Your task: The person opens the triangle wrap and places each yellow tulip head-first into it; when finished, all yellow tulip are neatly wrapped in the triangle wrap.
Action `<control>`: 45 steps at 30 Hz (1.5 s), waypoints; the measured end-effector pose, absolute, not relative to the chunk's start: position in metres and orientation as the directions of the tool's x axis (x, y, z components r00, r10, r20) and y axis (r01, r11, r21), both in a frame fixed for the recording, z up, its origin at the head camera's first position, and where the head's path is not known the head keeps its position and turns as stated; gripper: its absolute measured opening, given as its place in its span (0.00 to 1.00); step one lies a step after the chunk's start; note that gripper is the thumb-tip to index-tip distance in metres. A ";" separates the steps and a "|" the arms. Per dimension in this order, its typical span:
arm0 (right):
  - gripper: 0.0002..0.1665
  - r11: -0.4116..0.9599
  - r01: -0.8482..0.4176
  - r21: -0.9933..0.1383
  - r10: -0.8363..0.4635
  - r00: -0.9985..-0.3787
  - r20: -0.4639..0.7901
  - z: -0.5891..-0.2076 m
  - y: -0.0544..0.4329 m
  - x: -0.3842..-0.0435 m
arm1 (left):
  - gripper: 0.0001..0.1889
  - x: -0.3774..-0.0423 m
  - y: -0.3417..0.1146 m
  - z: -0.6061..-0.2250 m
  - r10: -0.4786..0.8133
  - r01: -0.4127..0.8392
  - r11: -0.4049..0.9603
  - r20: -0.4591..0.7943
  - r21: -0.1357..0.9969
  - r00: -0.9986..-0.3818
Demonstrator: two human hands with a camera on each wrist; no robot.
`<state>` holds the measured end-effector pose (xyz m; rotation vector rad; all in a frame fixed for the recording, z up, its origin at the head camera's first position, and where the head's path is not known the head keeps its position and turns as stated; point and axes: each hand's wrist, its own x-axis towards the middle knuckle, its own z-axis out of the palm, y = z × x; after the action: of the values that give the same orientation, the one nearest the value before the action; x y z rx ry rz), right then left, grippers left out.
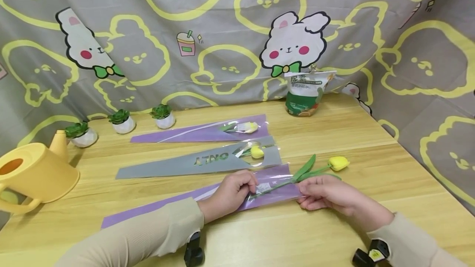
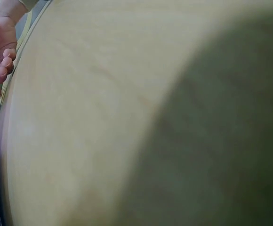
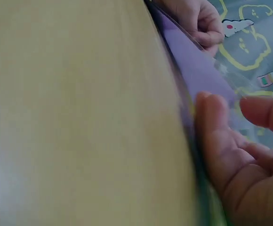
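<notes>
A purple flower sleeve (image 1: pixel 274 176) with a clear front lies on the wooden table, its mouth to the right. A yellow tulip (image 1: pixel 338 163) with green leaves has its lower stem over or inside that sleeve, and the bloom stays outside; which layer the stem lies under, I cannot tell. My left hand (image 1: pixel 231 195) pinches the sleeve near its middle, beside a small white label. At the mouth edge, my right hand (image 1: pixel 330 195) holds the sleeve between thumb and fingers. In the right wrist view its thumb (image 3: pixel 266 113) stands close to the clear film.
Behind lie a grey sleeve (image 1: pixel 159 165) with a yellow tulip and a purple sleeve (image 1: pixel 178 134) with a pale one. A yellow watering can (image 1: pixel 44 172) and several potted succulents (image 1: pixel 122 122) stand left. A green-and-white pouch (image 1: pixel 304 96) stands at the back, before a patterned curtain (image 1: pixel 230 11).
</notes>
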<state>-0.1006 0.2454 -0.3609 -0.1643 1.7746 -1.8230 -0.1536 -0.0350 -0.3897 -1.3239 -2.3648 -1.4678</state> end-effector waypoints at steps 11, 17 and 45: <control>0.16 0.265 -0.208 -0.941 -0.415 -0.906 0.083 -0.325 0.276 -0.121 | 0.15 -0.153 -0.037 -0.391 0.627 0.686 0.181 0.455 0.704 -0.632; 0.18 0.368 -0.340 -0.865 -0.384 -0.903 0.192 -0.326 0.298 -0.129 | 0.16 -0.154 -0.037 -0.389 0.627 0.677 0.197 0.440 0.709 -0.643; 0.21 0.708 -0.392 -0.587 -0.502 -0.864 -0.029 -0.346 0.296 -0.144 | 0.16 -0.154 -0.038 -0.390 0.618 0.646 0.234 0.401 0.727 -0.676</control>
<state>-0.1442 0.2960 -0.3457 -0.7214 2.7278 -0.8737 -0.1536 -0.0381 -0.3900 -1.2525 -2.4448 -1.4637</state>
